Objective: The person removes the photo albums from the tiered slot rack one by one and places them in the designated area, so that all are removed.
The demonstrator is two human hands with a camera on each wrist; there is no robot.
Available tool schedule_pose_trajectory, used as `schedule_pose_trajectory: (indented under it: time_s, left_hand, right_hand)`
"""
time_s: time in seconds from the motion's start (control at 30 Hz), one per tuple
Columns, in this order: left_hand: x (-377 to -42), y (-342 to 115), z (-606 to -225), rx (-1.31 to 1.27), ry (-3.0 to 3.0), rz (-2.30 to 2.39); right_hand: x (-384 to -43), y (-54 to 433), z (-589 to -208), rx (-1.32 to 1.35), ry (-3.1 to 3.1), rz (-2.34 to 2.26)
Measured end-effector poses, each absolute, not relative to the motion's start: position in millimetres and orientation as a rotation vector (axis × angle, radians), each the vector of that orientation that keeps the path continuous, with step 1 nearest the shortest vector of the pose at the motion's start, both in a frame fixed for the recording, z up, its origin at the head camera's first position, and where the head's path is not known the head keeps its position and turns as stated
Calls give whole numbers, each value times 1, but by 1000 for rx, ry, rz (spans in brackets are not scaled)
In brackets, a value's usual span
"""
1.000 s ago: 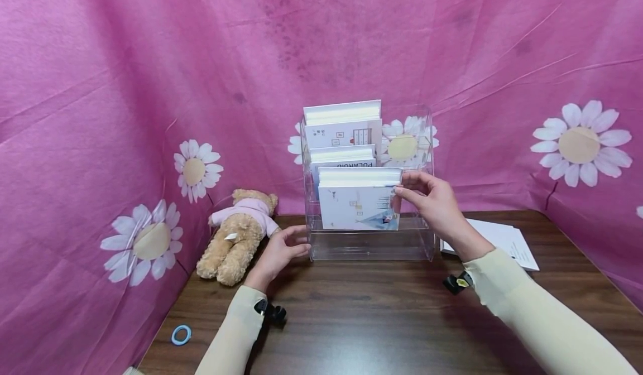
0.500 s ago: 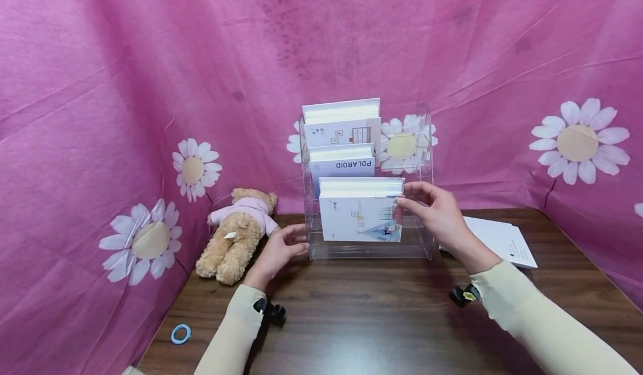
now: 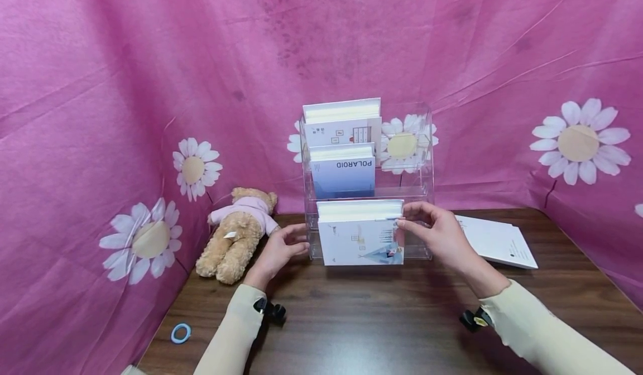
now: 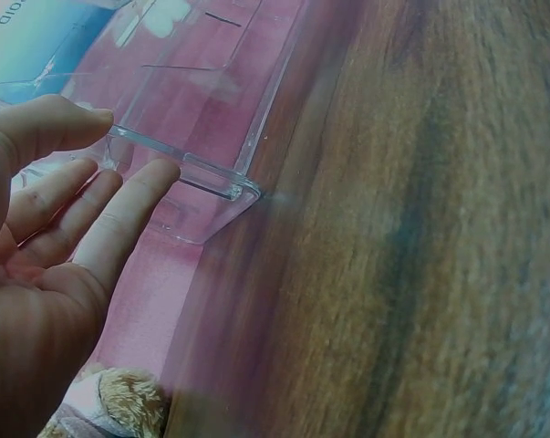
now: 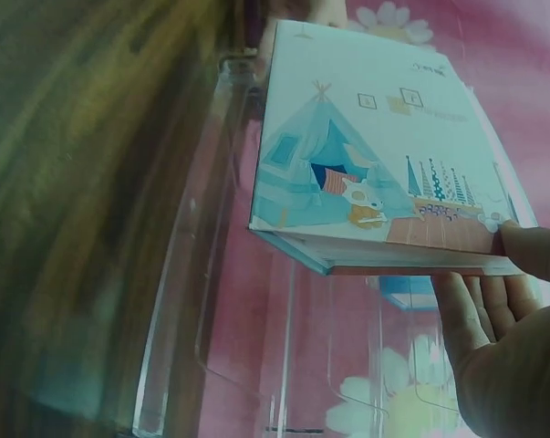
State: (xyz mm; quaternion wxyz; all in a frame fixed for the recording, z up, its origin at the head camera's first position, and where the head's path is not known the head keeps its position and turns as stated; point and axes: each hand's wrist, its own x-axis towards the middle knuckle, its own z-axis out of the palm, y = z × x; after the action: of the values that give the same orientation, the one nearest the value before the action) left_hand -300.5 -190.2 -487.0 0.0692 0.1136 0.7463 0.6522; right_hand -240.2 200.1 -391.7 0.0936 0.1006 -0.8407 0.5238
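- Before the lowest tier of the clear rack [image 3: 404,193], I see the tent-print book [image 3: 359,242] roughly upright; I can't tell whether it touches the rack.
- Right hand [image 3: 443,235] pinches that book's right edge, thumb in front, fingers behind.
- Left hand [image 3: 277,255], thumb and fingers apart, touches the rack's lower left side.
- Up the tiers, I make out the POLAROID book [image 3: 343,178], then another book [image 3: 342,132].
- Teddy bear [image 3: 239,235] lies on the wooden table [image 3: 361,325].
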Motion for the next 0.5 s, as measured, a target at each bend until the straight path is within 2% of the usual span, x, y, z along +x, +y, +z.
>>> schedule_pose_trajectory:
  time_s: [0.5]
  left_hand:
    - [-301,-190,-488,373,2238,1960]
  right_hand:
    - [-206,198,-421,328,-2501,1626]
